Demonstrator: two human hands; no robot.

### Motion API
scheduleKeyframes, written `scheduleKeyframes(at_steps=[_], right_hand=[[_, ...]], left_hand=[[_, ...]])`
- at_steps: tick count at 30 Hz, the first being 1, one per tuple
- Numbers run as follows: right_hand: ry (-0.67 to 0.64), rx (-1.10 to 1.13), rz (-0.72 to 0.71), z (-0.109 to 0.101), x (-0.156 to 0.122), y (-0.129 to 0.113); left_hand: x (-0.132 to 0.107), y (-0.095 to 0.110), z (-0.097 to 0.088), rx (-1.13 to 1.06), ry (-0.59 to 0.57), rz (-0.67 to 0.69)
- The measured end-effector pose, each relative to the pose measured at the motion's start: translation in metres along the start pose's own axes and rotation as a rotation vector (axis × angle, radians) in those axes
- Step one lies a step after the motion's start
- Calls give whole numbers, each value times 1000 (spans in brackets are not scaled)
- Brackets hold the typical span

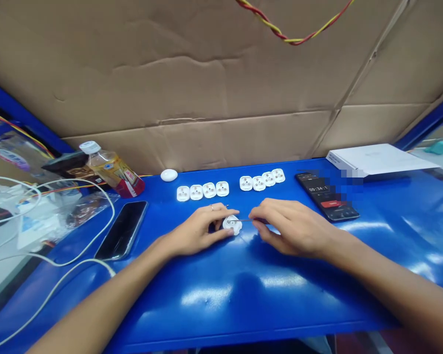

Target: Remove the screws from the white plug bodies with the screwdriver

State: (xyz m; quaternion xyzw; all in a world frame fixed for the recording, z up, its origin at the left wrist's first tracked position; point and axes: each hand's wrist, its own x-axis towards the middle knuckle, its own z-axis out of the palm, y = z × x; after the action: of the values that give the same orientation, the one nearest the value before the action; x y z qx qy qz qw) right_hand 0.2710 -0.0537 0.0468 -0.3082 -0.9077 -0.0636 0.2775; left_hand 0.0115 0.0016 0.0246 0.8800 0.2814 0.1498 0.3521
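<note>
My left hand [195,230] rests on the blue table, its thumb and fingers closed around a small white plastic piece [233,227] with metal spots inside. Between the fingers of my right hand [293,227] is a thin screwdriver [245,220], held nearly level. Its metal tip reaches over the white piece; whether it touches inside is too small to tell. Most of its dark handle is hidden by my fingers. Behind my hands, several similar white pieces stand in a left row [203,191] and a right row [262,180], with metal contacts showing.
A smooth white oval object [169,175] sits at the back. To the left are a tilted drink bottle [112,168], a dark phone [122,231] and white cables [77,263]. On the right lie a phone with a timer [327,196] and a white box [384,157]. Cardboard [206,73] lines the back.
</note>
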Motion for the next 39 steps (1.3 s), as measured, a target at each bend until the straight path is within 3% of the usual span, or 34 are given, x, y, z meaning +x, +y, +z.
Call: scheduleKeyframes(at_steps=[8,15,19,29,36,39], right_hand=[[106,54,-55,-2,3,1],[75,2,-51,-1,2,4],[10,1,-36,2,1,5],[32,-34,-7,2,3,6],[50,5,32,1,0,5],[67,11,42,1,-2,4]], left_hand=[[-1,-5,1,-42,42,18],[0,-10,-2,-24,275,38],[2,-11,-4,-30,292,-1],[4,-28,0,128,341,-55],[4,-20,-9,163,443,-90],[1,-12,-14,111,359,-30]])
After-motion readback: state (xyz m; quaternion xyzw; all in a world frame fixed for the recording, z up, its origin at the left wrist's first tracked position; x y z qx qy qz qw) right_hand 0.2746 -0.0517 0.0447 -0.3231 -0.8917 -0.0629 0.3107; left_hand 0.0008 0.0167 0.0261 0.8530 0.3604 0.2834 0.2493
